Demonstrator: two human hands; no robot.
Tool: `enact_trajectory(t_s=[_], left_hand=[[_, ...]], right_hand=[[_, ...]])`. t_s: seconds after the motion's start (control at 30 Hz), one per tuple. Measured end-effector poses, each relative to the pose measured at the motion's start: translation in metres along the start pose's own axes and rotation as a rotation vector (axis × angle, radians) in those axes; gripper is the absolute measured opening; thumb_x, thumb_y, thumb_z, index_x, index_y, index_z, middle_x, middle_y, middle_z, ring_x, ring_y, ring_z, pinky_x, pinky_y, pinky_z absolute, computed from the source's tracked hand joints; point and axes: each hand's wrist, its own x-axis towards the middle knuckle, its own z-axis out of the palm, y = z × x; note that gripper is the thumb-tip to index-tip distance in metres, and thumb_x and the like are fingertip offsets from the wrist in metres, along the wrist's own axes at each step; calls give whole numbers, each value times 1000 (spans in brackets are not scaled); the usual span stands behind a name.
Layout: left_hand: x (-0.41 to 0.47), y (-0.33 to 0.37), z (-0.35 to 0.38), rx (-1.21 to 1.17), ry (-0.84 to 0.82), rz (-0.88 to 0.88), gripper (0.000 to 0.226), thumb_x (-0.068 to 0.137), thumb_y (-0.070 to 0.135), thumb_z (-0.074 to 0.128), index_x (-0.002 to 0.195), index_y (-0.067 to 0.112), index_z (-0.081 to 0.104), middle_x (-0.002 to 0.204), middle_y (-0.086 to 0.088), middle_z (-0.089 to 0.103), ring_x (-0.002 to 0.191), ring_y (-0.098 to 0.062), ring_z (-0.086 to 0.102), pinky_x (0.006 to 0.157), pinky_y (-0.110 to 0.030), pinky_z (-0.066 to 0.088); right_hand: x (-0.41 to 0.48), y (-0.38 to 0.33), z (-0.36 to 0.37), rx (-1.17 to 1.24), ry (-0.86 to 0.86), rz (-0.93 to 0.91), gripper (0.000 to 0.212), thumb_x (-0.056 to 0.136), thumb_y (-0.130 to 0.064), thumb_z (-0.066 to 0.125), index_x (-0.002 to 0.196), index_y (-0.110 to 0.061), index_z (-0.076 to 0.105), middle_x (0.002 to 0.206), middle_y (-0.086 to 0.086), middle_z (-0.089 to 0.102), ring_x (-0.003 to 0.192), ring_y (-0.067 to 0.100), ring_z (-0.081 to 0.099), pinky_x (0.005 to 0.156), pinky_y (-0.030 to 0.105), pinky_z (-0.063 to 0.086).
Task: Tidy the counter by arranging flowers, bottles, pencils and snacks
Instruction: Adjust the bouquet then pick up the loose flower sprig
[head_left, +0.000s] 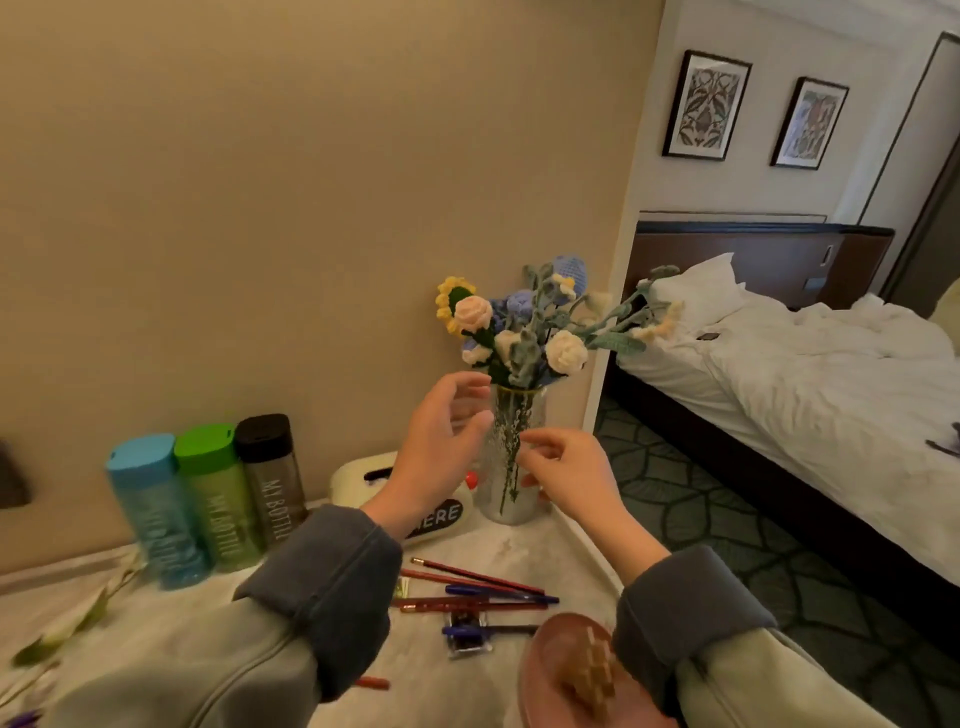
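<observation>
Both hands at the vase of flowers, back R corner of the counter (498, 545).

L hand (441, 447) is spread, fingers relaxed and apart, just beside the neck of the glass vase (511, 467). R hand (569, 480) sits on the other side w/ fingers loosely curled, gripping nothing visible. Can't tell if either touches the glass. Knitted flowers (524, 322) stand in the vase, some stems leaning R past the wall edge. A white case (358, 478) lies L of the vase, partly hidden by the L wrist. 3 bottles (215, 493) w/ blue, green and black caps stand upright in a row against the wall. Pencils (467, 574) and pens (493, 594) lie loose btw the sleeves. Pink plate (550, 649) w/ a wafer snack (592, 670) is at the front, next to the R sleeve. Loose stems (67, 623) lie far L.
</observation>
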Motion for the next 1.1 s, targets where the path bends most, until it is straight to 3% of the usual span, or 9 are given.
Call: enact_trajectory(t_s=[0.1,0.27,0.4,0.5,0.6,0.77,0.87,1.03,1.1], left_hand=[[-32,-9,-1,24,-34,-89,32,92,11,58,119,27,52,111,12,58,98,-1,60,75,-7,47],[-81,-35,1,-4,-90,-285,35,91,13,61,115,36,49,111,10,60,100,-4,61,85,-20,50],[-117,-55,14,12,-218,-472,39,90,16,63,123,29,46,113,6,60,97,-5,62,80,-20,51],[-137,-62,33,-9,-308,-561,42,89,17,64,126,27,46,115,7,58,99,-6,61,81,-21,52],[-152,-66,52,61,-398,-577,44,89,24,64,128,29,45,124,8,53,107,-6,56,86,-19,48],[-164,-76,75,320,-609,-533,40,93,41,53,131,35,46,130,11,41,104,-5,53,88,-24,52],[-164,-76,82,450,-654,-497,31,97,38,45,127,32,52,124,6,47,99,-8,57,88,-24,52],[-162,-79,87,518,-656,-512,30,95,34,49,126,37,50,136,-5,42,107,-17,58,92,-29,51],[-159,-80,84,519,-637,-525,28,95,32,50,122,38,53,137,-5,43,109,-17,57,93,-30,50]], right_hand=[[-27,-3,3,54,-65,-6,23,87,-21,65,110,-20,69,84,0,72,74,13,71,64,33,59],[-67,16,12,58,-159,46,21,86,-23,68,107,-24,70,90,-7,71,85,7,67,74,31,59],[-98,47,8,12,-122,79,24,84,-20,70,108,-24,71,88,-16,69,83,-9,62,72,9,47],[-122,68,0,-39,-64,100,30,82,-18,68,109,-30,68,99,-19,66,94,-7,59,77,7,43],[-143,94,-5,-159,29,97,46,76,-27,67,121,-35,60,117,-20,60,111,-1,53,95,22,45],[-163,126,9,-230,17,171,73,69,-41,74,135,-42,41,131,-15,45,119,6,44,100,32,45],[-169,138,22,-211,22,172,70,74,-44,72,137,-40,40,139,-11,42,125,9,44,104,34,44],[-168,142,29,-227,66,138,57,79,-30,71,126,-45,45,119,-24,43,115,6,51,93,24,46],[-164,139,29,-178,62,129,55,78,-31,72,119,-53,44,121,-26,45,117,1,47,96,22,43]])
